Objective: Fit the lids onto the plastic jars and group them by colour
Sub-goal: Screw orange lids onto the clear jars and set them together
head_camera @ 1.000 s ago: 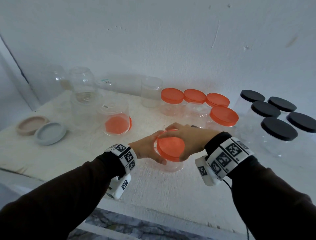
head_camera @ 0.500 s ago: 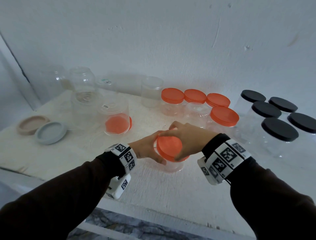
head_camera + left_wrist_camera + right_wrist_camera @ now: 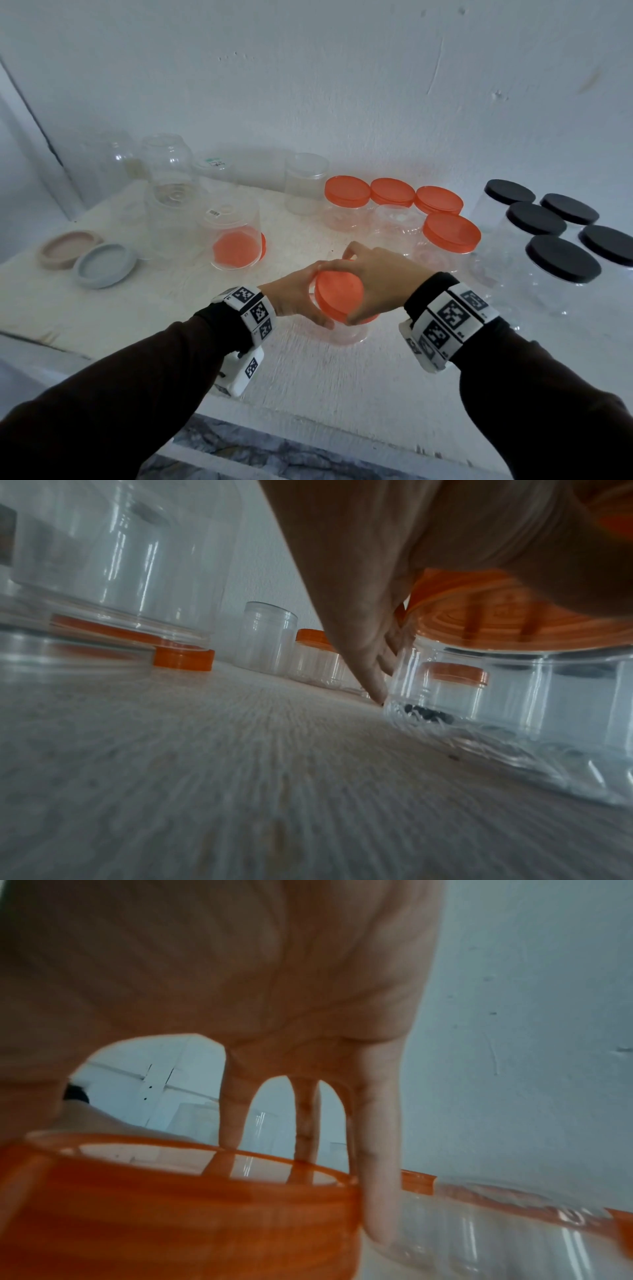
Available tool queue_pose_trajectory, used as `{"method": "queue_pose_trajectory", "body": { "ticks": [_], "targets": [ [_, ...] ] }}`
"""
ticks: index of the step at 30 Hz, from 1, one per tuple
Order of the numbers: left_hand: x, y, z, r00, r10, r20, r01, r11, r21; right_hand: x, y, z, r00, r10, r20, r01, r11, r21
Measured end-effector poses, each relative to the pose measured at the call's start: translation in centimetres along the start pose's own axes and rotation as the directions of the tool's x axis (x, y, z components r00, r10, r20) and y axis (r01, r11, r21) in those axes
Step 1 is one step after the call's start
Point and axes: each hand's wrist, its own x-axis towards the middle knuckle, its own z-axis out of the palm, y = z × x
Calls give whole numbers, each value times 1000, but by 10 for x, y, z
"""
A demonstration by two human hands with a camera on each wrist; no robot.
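The right hand (image 3: 380, 281) has turned further, its fingers (image 3: 377, 1150) clamped round the orange lid (image 3: 337, 298), while the left hand's (image 3: 291, 298) fingers grip the jar (image 3: 346, 334) beneath, so this lid seems nearly tight.

Pale bluish-white plaster wall (image 3: 342, 85) with small scratches and marks, white painted wooden shelf top (image 3: 308, 383) with brushed grain and worn front edge, grey marbled surface (image 3: 239, 459) below the shelf, dim cool light, brighter patch near the middle
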Motion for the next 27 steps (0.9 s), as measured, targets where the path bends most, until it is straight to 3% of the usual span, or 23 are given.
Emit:
{"method": "queue_pose_trajectory", "body": {
  "ticks": [16,22,25,27],
  "targets": [
    [-4,6,-1,1000,-4,-20,5,998,58,-3,-2,9,995,23,-100,-25,999,-20],
    [-11,6,-4,999,-9,-43,9,1000,20,-14,5,29,990,54,-131,-41,994,102],
    [-25,14,-18,980,45,-194,-34,998,61,-16,7,33,977,44,-206,-24,995,95],
    [-36,24,-30,920,194,-342,-147,976,158,-12,7,34,964,38,-263,-17,997,81]
  ]
}}
